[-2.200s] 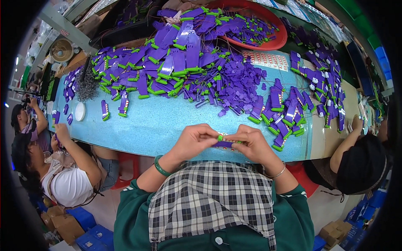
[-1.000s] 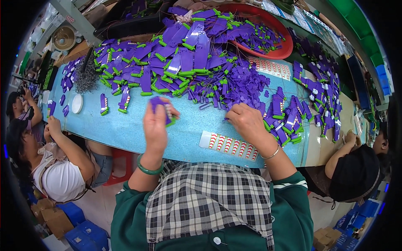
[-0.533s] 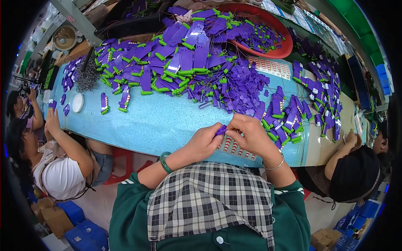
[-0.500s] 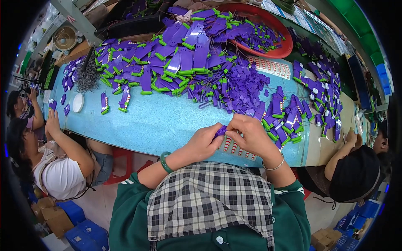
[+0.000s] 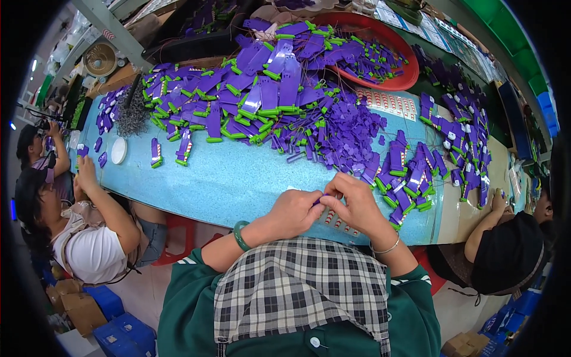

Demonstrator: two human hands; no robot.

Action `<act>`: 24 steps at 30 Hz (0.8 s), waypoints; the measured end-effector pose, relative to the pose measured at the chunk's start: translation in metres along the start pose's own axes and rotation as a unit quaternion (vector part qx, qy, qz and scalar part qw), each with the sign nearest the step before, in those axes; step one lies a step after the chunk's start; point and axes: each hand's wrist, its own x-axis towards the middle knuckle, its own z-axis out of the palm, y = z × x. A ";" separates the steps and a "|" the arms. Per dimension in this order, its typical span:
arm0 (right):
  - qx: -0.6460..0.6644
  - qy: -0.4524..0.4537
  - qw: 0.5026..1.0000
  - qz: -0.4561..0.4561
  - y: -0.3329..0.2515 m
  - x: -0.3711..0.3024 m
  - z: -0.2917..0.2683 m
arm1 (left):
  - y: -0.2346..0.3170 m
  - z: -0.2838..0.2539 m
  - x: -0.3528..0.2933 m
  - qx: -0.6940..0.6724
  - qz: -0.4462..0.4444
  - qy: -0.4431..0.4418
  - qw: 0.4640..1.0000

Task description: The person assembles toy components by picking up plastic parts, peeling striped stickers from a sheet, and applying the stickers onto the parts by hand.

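Above the near edge of the blue tabletop, my left hand (image 5: 295, 212) and my right hand (image 5: 355, 205) meet, fingertips pinched together. Between them is a small purple plastic piece (image 5: 322, 200), mostly covered by the fingers, so its shape is unclear. Both hands grip it. Partly under my right hand lies a sheet of red-and-white striped stickers (image 5: 338, 223). Beyond the hands is a heap of small loose purple pieces (image 5: 351, 128). To the right sits a group of purple-and-green plastic parts (image 5: 410, 172), some bearing striped stickers.
A large pile of purple-and-green parts (image 5: 256, 98) fills the table's far middle, beside a red basin (image 5: 410, 74). Another sticker sheet (image 5: 389, 104) lies nearby. At left are a white round lid (image 5: 119, 150) and tangled dark metal bits (image 5: 132, 116). Co-workers sit left (image 5: 89, 250) and right (image 5: 505, 253).
The view has shifted slightly, so the table appears lower. My fingers have closed further over the purple piece, showing less of it. Both hands keep their hold.
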 end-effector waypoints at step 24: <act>0.019 0.014 1.000 0.011 0.008 0.002 -0.001 | 0.014 0.010 0.007 -0.193 -0.092 0.007 0.977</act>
